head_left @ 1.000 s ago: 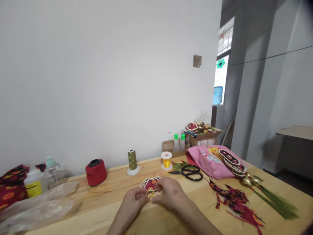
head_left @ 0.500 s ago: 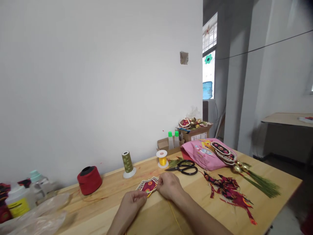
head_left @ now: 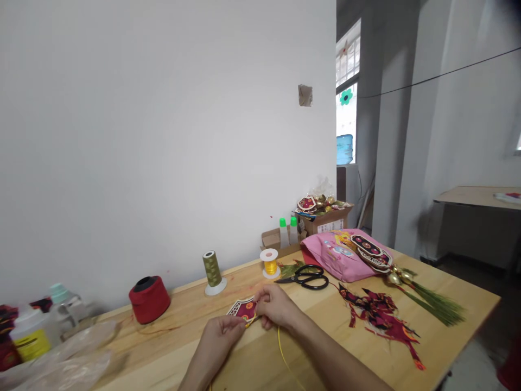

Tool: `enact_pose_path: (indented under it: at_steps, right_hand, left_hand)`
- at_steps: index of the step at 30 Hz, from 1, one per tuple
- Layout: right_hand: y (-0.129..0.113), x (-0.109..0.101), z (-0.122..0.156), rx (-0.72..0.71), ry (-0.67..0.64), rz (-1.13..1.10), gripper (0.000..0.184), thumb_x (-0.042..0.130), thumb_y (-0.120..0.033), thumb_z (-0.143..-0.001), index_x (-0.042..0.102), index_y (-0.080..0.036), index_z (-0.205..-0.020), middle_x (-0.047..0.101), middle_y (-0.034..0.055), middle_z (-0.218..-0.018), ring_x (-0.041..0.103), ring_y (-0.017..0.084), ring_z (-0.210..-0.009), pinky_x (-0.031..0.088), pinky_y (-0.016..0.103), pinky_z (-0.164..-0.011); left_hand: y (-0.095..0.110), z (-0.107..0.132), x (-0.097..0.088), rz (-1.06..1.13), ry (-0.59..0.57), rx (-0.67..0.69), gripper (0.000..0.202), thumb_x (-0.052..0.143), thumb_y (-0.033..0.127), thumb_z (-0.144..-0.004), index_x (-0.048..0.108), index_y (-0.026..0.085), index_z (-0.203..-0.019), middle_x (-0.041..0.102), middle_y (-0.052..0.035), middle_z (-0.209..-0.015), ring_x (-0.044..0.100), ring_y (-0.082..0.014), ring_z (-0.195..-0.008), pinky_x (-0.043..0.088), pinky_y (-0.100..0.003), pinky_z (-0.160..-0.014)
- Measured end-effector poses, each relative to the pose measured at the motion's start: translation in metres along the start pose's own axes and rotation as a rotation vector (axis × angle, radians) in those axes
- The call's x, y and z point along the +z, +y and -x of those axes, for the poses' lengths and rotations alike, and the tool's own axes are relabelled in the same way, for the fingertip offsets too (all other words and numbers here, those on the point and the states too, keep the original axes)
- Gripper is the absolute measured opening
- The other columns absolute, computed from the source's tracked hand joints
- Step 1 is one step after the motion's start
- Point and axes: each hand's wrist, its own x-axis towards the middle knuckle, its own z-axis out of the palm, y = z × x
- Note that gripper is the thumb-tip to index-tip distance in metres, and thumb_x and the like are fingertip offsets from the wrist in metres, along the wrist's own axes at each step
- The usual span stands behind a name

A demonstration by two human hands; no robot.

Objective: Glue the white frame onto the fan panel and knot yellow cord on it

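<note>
A small red fan-shaped ornament (head_left: 243, 309) with a pale border lies on the wooden table (head_left: 350, 347) just beyond my hands. My left hand (head_left: 222, 332) is closed in a pinch on a yellow cord (head_left: 280, 350) at the ornament's near edge. My right hand (head_left: 273, 306) is also closed, pinching the same cord at the ornament's right side. The cord loops down past my right wrist toward me.
Black scissors (head_left: 306, 279), a yellow spool (head_left: 269, 263), an olive thread cone (head_left: 211, 270) and a red thread cone (head_left: 148, 298) stand behind. A pink bag (head_left: 336, 255), green tassels (head_left: 435, 307), red cut-outs (head_left: 380, 317) lie right. Bottles (head_left: 30, 336) and plastic film (head_left: 73, 361) sit left.
The view swung right a second ago, then steadied. My right hand has slid slightly left and nearer along the ornament's edge, and the yellow cord now loops beside my right wrist.
</note>
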Motion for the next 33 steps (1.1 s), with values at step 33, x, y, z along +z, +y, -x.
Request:
enact_pose_path:
  at_steps: [33]
  right_hand:
    - [0.007, 0.004, 0.003, -0.406, 0.131, 0.686, 0.02, 0.048, -0.025, -0.068, 0.066, -0.02, -0.074, 0.064, 0.0028, -0.072, 0.053, 0.012, -0.063, 0.033, 0.019, -0.054]
  left_hand:
    - [0.002, 0.003, 0.0, -0.278, -0.101, 0.135, 0.042, 0.047, 0.049, -0.064, 0.062, 0.01, -0.055, 0.048, 0.0043, -0.045, 0.037, -0.0082, -0.044, 0.024, -0.018, -0.041]
